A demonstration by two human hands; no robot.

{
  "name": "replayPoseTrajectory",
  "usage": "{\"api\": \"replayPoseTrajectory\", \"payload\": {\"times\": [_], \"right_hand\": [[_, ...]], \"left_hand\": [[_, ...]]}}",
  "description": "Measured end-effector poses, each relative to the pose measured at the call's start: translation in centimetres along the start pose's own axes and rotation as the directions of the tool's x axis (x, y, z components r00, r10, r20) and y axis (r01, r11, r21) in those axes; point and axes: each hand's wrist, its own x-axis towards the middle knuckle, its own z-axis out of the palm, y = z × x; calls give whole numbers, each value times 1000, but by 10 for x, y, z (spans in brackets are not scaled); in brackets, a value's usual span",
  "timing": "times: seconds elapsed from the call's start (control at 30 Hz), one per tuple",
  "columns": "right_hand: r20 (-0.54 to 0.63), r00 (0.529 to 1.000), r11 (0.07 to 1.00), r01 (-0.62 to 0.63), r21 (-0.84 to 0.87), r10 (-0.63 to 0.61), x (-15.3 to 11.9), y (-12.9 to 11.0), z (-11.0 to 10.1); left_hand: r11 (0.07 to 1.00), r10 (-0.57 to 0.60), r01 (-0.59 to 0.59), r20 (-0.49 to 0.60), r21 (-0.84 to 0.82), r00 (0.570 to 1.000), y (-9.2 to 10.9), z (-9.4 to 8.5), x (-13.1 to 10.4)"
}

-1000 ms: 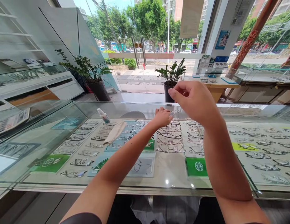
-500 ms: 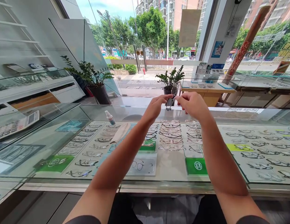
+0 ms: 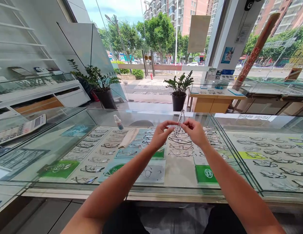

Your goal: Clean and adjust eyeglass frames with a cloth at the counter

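A pair of eyeglasses (image 3: pixel 182 116) is held up on edge above the glass display case (image 3: pixel 131 188). My left hand (image 3: pixel 162 133) pinches it from the left, thumb and forefinger closed at the middle of the frame. From the right, my right hand (image 3: pixel 194 130) also grips it with closed fingertips. Which exact part each hand grips is too small to tell. Below and behind the hands, rows of eyeglasses (image 3: pixel 181 152) lie inside the case. My left forearm hides some of the frames there.
On the glass top stand a spray bottle (image 3: pixel 118 122) and a folded cloth (image 3: pixel 128 137). A large calculator (image 3: pixel 24 130) lies at the left. Green boxes (image 3: pixel 206 174) sit inside the case. Potted plants (image 3: pixel 178 101) stand beyond it, before the window.
Both hands have come down and closer with the eyeglasses, which now stand upright between them instead of hanging lower from the fingers. The view has tilted slightly upward.
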Motion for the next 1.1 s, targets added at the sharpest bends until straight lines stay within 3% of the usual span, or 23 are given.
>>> {"api": "replayPoseTrajectory", "payload": {"times": [0.1,0.3,0.5,0.7,0.87,1.1], "right_hand": [[29,999,1000,18,-18,-18,-5,2,4],[73,997,999,12,-45,-8,-11,0,8],[68,998,999,-17,-34,19,-11,-2,6],[-12,999,998,-32,-54,31,-8,-1,4],[-60,987,989,-146,9,146,-5,1,1],[-52,930,918,-348,189,363,-3,6,4]], "left_hand": [[999,-26,27,-53,27,998,-11,2,-2],[989,-86,84,-9,-122,996,-25,2,-1],[952,-149,156,45,-264,988,-25,5,-2],[903,-260,253,26,-348,965,-22,0,-1],[838,-327,272,-37,-472,944,-23,-6,5],[789,-334,171,-178,-590,926,-30,-12,11]]}}
